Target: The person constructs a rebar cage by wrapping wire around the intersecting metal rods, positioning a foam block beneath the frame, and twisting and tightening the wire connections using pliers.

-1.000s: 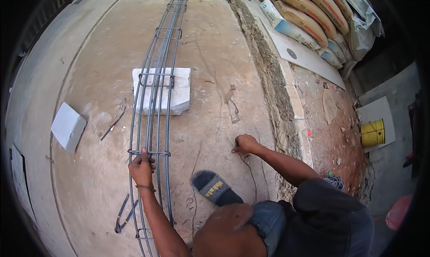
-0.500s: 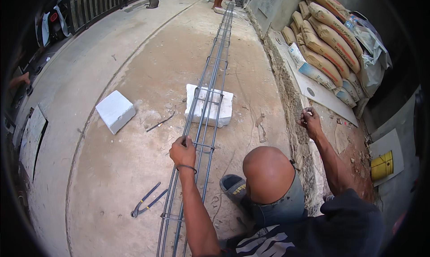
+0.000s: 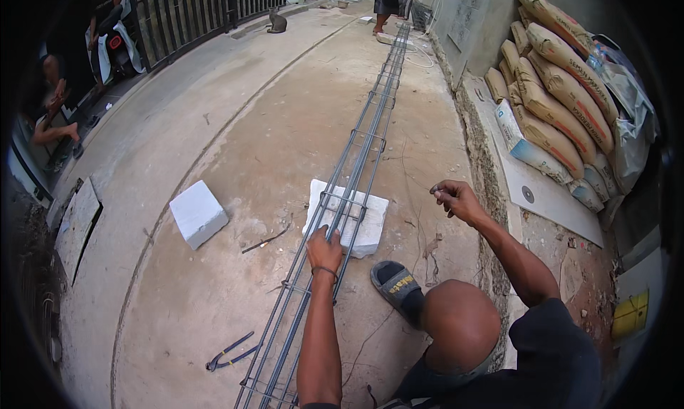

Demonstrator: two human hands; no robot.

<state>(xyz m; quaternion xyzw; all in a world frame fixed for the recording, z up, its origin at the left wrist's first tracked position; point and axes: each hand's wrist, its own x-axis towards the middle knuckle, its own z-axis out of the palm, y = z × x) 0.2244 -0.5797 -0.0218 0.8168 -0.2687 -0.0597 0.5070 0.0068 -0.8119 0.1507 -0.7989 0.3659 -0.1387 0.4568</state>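
A long rebar cage, made of steel bars tied with square stirrups, runs from the near edge far up the ground. Just short of a white block under the cage, my left hand is closed on its bars. My right hand hovers to the right of the cage, thumb and fingers pinched together; whatever they hold is too small to make out. Pincers with dark blue handles lie spread on the ground left of the cage.
Another white block sits to the left. Stacked sacks line the right wall, above a flat board. A cat sits by the fence. People are at the far end and far left. A yellow container stands at right.
My left hand has moved forward along the cage, from a nearer stirrup up to the block. My right hand has come in leftward, nearer the cage. The view has shifted too.
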